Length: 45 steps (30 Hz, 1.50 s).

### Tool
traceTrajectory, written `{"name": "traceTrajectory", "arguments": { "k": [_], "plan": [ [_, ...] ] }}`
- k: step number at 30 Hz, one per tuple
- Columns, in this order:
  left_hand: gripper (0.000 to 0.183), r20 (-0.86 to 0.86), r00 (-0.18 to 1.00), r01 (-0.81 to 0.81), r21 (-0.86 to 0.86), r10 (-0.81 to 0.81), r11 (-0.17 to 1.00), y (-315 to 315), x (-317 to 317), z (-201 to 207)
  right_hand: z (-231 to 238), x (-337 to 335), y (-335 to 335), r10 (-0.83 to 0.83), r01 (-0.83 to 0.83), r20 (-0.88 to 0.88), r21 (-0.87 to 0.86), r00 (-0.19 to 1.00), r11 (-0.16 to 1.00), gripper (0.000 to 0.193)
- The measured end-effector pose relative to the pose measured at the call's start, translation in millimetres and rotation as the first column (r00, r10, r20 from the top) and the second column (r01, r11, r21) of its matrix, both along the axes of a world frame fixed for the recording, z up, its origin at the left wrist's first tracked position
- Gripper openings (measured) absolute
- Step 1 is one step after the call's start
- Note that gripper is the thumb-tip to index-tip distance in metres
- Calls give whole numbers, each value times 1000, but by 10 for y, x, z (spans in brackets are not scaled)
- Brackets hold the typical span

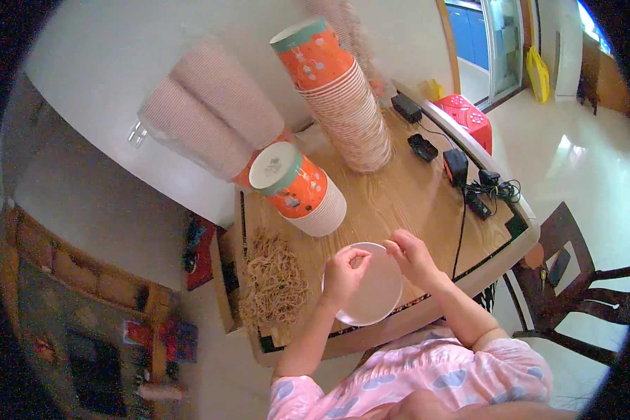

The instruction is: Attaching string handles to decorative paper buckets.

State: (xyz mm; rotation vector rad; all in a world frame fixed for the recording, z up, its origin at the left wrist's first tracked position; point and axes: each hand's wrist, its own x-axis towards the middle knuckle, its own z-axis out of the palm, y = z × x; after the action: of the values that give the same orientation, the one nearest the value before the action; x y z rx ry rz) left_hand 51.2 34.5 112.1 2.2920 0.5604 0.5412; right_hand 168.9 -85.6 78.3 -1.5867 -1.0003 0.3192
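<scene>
Two hands are held over a white paper bowl (368, 290) at the near edge of the bench (406, 189). The bowl's left rim is pinched by the left hand (343, 269); the right hand (409, 253) is curled at its far-right rim, its grip unclear. Rubber bands (271, 280) are heaped to the left.

table (399, 196): wood-grain top, smooth, with a slight sheen
lid (371, 290): white, matt, looked like paper or thin plastic
cup stacks (343, 105): printed paper, orange and teal, matt
rubber bands (273, 280): tan, dull, tangled heap
sleeves of lids (210, 112): clear glossy plastic wrap
adapters (456, 166): black plastic
floor (581, 161): glossy tile
</scene>
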Motion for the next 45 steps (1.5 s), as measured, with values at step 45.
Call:
{"name": "traceTrajectory", "arguments": {
  "k": [45],
  "plan": [
    [32,204,978,173,-692,-39,701,-48,-37,93,93,-76,-21,130,-135,42,133,991,982,25]
  ]
}}
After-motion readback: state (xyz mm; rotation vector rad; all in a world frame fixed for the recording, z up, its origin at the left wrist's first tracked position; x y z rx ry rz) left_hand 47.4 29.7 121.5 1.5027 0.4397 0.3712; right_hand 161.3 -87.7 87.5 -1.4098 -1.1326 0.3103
